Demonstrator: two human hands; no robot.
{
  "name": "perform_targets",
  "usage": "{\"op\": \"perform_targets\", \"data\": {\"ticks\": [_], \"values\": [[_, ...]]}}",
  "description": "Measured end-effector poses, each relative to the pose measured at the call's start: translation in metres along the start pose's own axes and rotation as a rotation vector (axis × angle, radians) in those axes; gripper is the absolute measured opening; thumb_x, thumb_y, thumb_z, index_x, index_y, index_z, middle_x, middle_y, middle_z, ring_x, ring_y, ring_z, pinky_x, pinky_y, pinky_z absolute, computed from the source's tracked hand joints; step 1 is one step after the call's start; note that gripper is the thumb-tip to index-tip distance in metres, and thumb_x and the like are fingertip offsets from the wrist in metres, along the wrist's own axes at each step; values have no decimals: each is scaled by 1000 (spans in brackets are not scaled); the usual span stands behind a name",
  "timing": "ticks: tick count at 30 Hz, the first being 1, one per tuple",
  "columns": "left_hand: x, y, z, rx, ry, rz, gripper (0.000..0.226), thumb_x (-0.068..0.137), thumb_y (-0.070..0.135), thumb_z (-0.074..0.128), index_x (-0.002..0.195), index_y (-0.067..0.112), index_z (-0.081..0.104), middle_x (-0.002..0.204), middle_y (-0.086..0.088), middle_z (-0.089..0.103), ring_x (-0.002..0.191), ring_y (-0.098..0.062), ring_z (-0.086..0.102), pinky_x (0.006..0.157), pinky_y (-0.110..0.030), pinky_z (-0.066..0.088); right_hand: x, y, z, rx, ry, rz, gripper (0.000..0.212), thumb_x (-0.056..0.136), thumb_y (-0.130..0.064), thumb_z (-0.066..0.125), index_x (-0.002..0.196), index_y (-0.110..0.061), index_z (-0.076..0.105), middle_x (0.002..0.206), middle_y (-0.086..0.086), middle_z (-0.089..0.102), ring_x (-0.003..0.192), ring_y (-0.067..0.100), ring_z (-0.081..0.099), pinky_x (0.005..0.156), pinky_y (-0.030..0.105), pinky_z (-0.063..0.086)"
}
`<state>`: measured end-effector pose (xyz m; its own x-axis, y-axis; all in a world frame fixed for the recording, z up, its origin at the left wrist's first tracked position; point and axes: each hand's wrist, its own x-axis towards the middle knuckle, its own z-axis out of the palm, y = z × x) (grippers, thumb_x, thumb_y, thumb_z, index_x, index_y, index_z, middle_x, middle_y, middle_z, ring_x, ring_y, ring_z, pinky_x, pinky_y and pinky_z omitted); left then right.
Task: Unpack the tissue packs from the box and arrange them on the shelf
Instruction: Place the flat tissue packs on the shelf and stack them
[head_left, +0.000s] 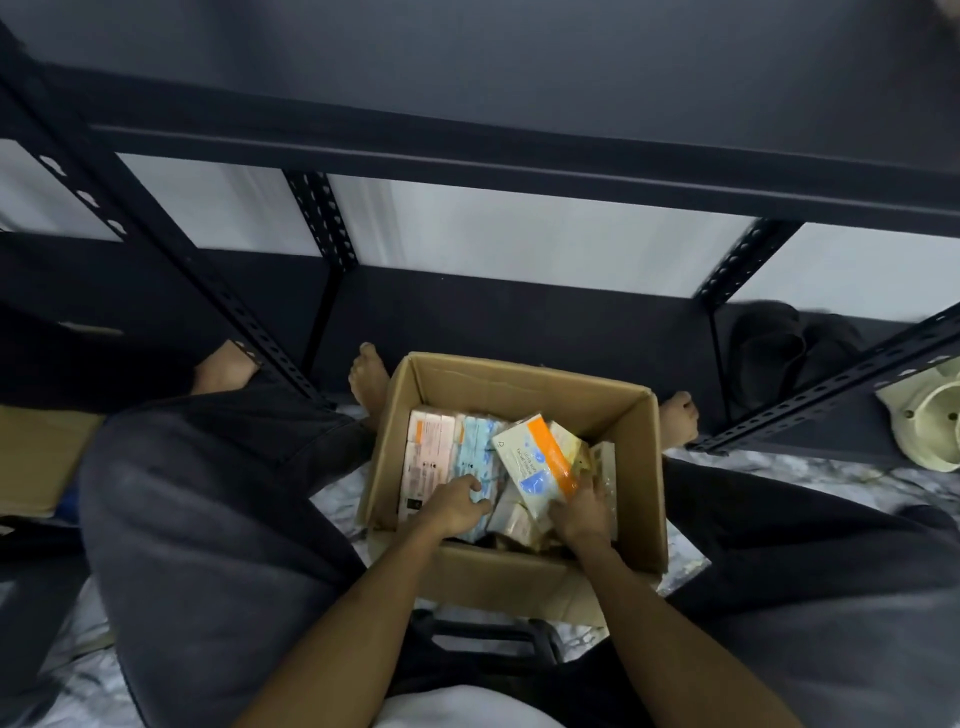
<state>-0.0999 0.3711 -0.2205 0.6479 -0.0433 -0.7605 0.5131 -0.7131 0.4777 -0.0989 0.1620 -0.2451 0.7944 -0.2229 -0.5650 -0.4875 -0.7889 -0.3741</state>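
Head view: unpacking barely begun, both hands in the box

Head camera looks down on a seated person with a box (519, 384) open between the legs, near the foot of a dark shelf (467, 156). No packs show on the shelf boards in view, so I judge the arranging is yet to start.

Several packs lie in the box: a pink one (431, 452) at the left, a blue pack (480, 452) beside it, and an orange-striped pack (540, 462) tilted up at the right.

Left hand (454, 506) curls its fingers over the blue pack. Right hand (584, 512) grips the near end of the orange-striped pack, apparently lifting it.

Nearly all the work is left: each pack must come out and be set on the shelf.
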Motion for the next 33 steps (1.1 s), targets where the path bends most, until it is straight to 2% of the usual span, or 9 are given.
{"op": "perform_targets", "data": {"ticks": [5,8,16,20,23,25,27,30,33], "values": [[0,-1,0,-26,11,0,49,100,36,60,143,16,50,142,-13,56,121,-30,58,100,-37,49,6,0,0,21,-60,108,58,79,-40,81,125,-15,55,131,12,58,127,34,50,107,47,42],[-3,2,-1,-62,37,16,51,101,34,59,146,17,46,142,-12,56,122,-29,57,101,-38,48,9,-4,1,208,-84,81,49,79,-31,83,119,-18,58,123,8,63,115,31,59,96,53,53],[-18,25,-30,-172,334,231,69,97,40,64,155,21,33,149,-4,49,137,-23,46,110,-38,39,-23,-35,-55,690,-235,-111,42,77,-11,85,108,0,60,105,13,69,87,25,71,66,34,61],[-33,40,-64,-295,389,323,74,90,65,58,151,29,36,131,1,60,115,-14,63,100,-43,53,-47,-49,-93,873,-366,-242,39,79,-20,82,113,-7,68,110,13,74,103,26,72,76,34,57],[-50,55,-85,-496,359,351,49,95,54,62,133,25,55,105,3,71,91,-11,73,83,-36,59,-67,-60,-112,1056,-408,-258,38,83,-16,74,117,-1,65,114,18,73,109,33,70,83,40,58],[-63,65,-99,-576,376,385,24,94,45,67,109,26,63,95,5,72,92,-18,74,82,-41,60,-79,-68,-124,1141,-369,-267,38,86,-16,70,121,-2,64,115,20,72,109,34,70,86,44,59],[-79,77,-110,-599,424,435,23,89,51,71,96,29,65,86,9,72,88,-18,74,84,-46,61,-90,-78,-138,1207,-299,-278,35,86,-16,70,117,-2,63,114,21,72,108,36,70,88,48,59],[-112,104,-133,-619,560,518,25,89,48,73,94,25,65,80,5,71,74,-2,70,72,-31,59,-108,-103,-165,1227,-166,-343,32,85,-22,74,109,-5,60,110,21,73,104,38,71,89,53,58],[-152,142,-160,-721,650,617,28,89,40,75,97,16,63,86,-2,75,81,-16,74,76,-45,61,-129,-137,-201,1147,77,-472,28,86,-37,77,98,-16,62,99,24,72,91,35,73,79,59,57]]}}
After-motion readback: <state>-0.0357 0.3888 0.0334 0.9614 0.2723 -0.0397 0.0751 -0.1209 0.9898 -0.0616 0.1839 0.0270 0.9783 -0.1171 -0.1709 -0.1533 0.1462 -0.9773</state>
